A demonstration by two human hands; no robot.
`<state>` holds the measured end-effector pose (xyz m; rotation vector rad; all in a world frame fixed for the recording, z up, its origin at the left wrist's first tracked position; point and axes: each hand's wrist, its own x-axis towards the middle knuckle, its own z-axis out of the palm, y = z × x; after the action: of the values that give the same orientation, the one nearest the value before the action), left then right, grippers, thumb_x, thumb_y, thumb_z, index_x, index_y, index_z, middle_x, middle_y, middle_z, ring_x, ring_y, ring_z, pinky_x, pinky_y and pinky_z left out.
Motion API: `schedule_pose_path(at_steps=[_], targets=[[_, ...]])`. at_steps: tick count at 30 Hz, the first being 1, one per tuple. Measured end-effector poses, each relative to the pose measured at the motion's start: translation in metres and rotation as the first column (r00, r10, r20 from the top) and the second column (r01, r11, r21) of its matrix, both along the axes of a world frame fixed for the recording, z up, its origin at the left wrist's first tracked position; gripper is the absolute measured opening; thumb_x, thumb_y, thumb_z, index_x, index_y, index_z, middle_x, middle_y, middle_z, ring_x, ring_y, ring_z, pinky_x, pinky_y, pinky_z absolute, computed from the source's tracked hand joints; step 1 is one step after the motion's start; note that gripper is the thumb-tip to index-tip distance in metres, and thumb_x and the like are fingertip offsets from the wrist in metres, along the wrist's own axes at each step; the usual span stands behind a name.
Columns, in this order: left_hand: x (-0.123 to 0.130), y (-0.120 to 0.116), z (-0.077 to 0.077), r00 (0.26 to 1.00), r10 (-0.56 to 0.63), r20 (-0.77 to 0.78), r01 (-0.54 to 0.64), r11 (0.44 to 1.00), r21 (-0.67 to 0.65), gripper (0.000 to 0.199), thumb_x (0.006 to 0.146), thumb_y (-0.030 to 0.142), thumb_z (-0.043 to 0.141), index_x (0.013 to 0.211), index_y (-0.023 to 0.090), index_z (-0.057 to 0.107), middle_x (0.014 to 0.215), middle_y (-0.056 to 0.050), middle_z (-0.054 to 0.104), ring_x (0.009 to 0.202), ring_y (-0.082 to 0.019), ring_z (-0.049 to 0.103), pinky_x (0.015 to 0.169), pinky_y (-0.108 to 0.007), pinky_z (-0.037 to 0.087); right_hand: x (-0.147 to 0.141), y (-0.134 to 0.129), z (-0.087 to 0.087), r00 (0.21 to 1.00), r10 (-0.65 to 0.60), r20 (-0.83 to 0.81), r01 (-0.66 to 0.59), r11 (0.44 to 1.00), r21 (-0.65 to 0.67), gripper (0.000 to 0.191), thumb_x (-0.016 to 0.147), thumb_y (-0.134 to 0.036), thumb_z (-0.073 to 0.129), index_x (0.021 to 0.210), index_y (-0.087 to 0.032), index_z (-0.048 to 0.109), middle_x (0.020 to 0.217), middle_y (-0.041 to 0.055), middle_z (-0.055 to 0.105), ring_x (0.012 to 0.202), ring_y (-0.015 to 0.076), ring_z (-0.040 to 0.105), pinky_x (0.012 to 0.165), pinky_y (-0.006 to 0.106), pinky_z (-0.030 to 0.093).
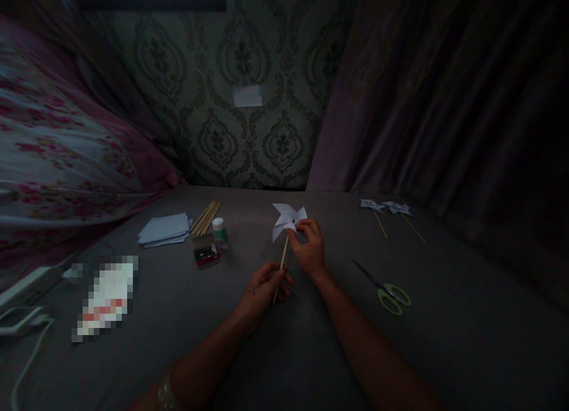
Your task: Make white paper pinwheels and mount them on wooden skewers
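Observation:
A white paper pinwheel (pixel 284 217) with a shiny pin at its centre stands at the top of a thin wooden stick (pixel 283 257). My left hand (pixel 265 285) is closed round the lower part of that stick. Up at the paper, my right hand (pixel 310 245) pinches the pinwheel's lower right side with thumb and fingers, close to the pin. The stick slants, its bottom end showing below my left fingers.
Left of my hands are a stack of white paper (pixel 165 229), wooden sticks (pixel 207 217), a glue stick (pixel 220 233) and a small box of pins (pixel 205 251). Green-handled scissors (pixel 386 291) lie right, two pinwheels (pixel 397 208) behind them. A white cable (pixel 31 357) lies far left.

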<state>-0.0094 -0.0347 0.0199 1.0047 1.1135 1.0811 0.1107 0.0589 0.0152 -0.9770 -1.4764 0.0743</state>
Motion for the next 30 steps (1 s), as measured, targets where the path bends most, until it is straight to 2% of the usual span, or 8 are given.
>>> schedule_pose_path(at_steps=[5, 8, 10, 12, 14, 18, 22, 30], targets=[[-0.001, 0.002, -0.004, 0.999, -0.003, 0.038, 0.003, 1.0, -0.017, 0.037, 0.07, 0.047, 0.068, 0.086, 0.016, 0.056, 0.073, -0.002, 0.065, 0.05, -0.009, 0.057, 0.046, -0.02, 0.04, 0.003, -0.004, 0.006, 1.0, 0.023, -0.015, -0.023, 0.999, -0.033, 0.013, 0.078, -0.033, 0.062, 0.077, -0.021, 0.059, 0.088, 0.0042, 0.061, 0.087, 0.0193, 0.058, 0.087, 0.037, 0.04], [-0.002, 0.003, -0.004, 0.999, 0.007, 0.054, -0.006, 1.0, -0.02, 0.039, 0.069, 0.049, 0.068, 0.086, 0.016, 0.056, 0.075, -0.002, 0.065, 0.05, -0.009, 0.057, 0.045, -0.02, 0.039, 0.007, -0.004, 0.01, 0.984, 0.015, -0.179, -0.025, 0.998, -0.053, 0.019, 0.084, -0.038, 0.054, 0.084, -0.02, 0.059, 0.092, 0.0065, 0.06, 0.091, 0.02, 0.056, 0.086, 0.036, 0.042], [-0.002, 0.003, -0.003, 0.998, 0.021, 0.055, -0.019, 0.999, -0.027, 0.04, 0.068, 0.049, 0.069, 0.087, 0.016, 0.056, 0.076, -0.002, 0.065, 0.05, -0.009, 0.057, 0.045, -0.02, 0.039, 0.01, -0.002, 0.012, 0.944, -0.022, -0.328, -0.021, 0.992, -0.128, 0.026, 0.087, -0.04, 0.044, 0.087, -0.019, 0.06, 0.092, 0.0074, 0.062, 0.09, 0.0192, 0.057, 0.084, 0.033, 0.043], [-0.001, 0.002, -0.002, 0.998, 0.026, 0.051, -0.024, 0.999, -0.032, 0.04, 0.068, 0.049, 0.07, 0.087, 0.016, 0.056, 0.077, -0.002, 0.065, 0.051, -0.009, 0.057, 0.046, -0.02, 0.04, 0.013, 0.003, 0.011, 0.899, -0.034, -0.437, -0.073, 0.972, -0.225, 0.032, 0.087, -0.043, 0.042, 0.093, -0.017, 0.061, 0.092, 0.0086, 0.065, 0.087, 0.0187, 0.06, 0.08, 0.031, 0.045], [-0.001, 0.002, -0.001, 0.999, 0.016, 0.043, -0.015, 1.0, -0.024, 0.041, 0.067, 0.049, 0.07, 0.087, 0.016, 0.057, 0.075, -0.002, 0.065, 0.05, -0.009, 0.056, 0.045, -0.02, 0.039, 0.016, 0.007, 0.011, 0.88, -0.001, -0.474, -0.141, 0.955, -0.263, 0.036, 0.085, -0.044, 0.046, 0.101, -0.016, 0.061, 0.096, 0.0101, 0.067, 0.087, 0.0189, 0.062, 0.079, 0.03, 0.046], [-0.005, 0.004, -0.002, 1.0, 0.023, 0.001, -0.023, 1.0, 0.014, 0.041, 0.068, 0.048, 0.069, 0.089, 0.014, 0.061, 0.07, -0.001, 0.062, 0.044, -0.006, 0.048, 0.039, -0.019, 0.029, 0.028, 0.013, 0.017, 0.927, 0.133, -0.349, -0.231, 0.939, -0.255, 0.037, 0.082, -0.04, 0.052, 0.107, -0.017, 0.064, 0.097, 0.0084, 0.069, 0.085, 0.0179, 0.063, 0.078, 0.029, 0.047], [-0.01, 0.008, -0.001, 0.996, 0.076, -0.049, -0.074, 0.996, 0.046, 0.039, 0.068, 0.047, 0.067, 0.089, 0.014, 0.063, 0.069, -0.001, 0.061, 0.044, -0.005, 0.045, 0.039, -0.018, 0.026, 0.043, 0.015, 0.027, 0.934, 0.265, -0.237, -0.334, 0.885, -0.324, 0.032, 0.077, -0.032, 0.058, 0.104, -0.02, 0.068, 0.089, 0.0047, 0.071, 0.076, 0.0162, 0.062, 0.07, 0.027, 0.047], [-0.017, 0.012, 0.004, 0.973, 0.122, -0.194, -0.101, 0.988, 0.115, 0.034, 0.07, 0.042, 0.062, 0.088, 0.014, 0.064, 0.064, 0.001, 0.057, 0.046, -0.007, 0.042, 0.041, -0.019, 0.028, 0.062, 0.014, 0.041, 0.924, 0.38, -0.033, -0.364, 0.853, -0.375, 0.025, 0.073, -0.026, 0.064, 0.096, -0.022, 0.071, 0.082, 0.0018, 0.071, 0.067, 0.0134, 0.059, 0.063, 0.026, 0.045]])
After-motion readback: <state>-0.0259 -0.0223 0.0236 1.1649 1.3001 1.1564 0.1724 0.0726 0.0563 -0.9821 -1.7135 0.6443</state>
